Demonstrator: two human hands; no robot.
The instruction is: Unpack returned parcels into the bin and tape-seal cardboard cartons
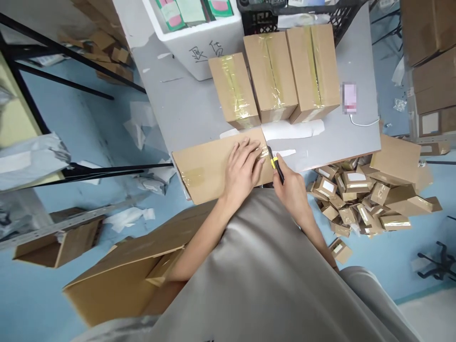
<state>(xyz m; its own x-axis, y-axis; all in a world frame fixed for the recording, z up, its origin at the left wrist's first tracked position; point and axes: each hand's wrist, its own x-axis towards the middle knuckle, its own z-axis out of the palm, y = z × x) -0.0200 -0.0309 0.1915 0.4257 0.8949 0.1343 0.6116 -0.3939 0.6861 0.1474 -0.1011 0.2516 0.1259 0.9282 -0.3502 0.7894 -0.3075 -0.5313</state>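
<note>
A long brown cardboard box (204,166) lies along the front edge of the grey table (185,109), with clear tape at both ends. My left hand (243,166) rests flat on its top near the right end, fingers spread. In my right hand (292,187) is a black and yellow box cutter (275,164), gripped by the handle. Its tip is at the taped right end of the box; whether the blade is in the tape I cannot tell. Just behind stand three taped cardboard boxes (274,78) in a row.
A white foam box (192,50) and a black crate (260,21) stand at the table's back. A pink device with a cable (349,97) lies right. Several small cartons (356,194) are heaped on the floor at right; a large open carton (114,285) is at lower left.
</note>
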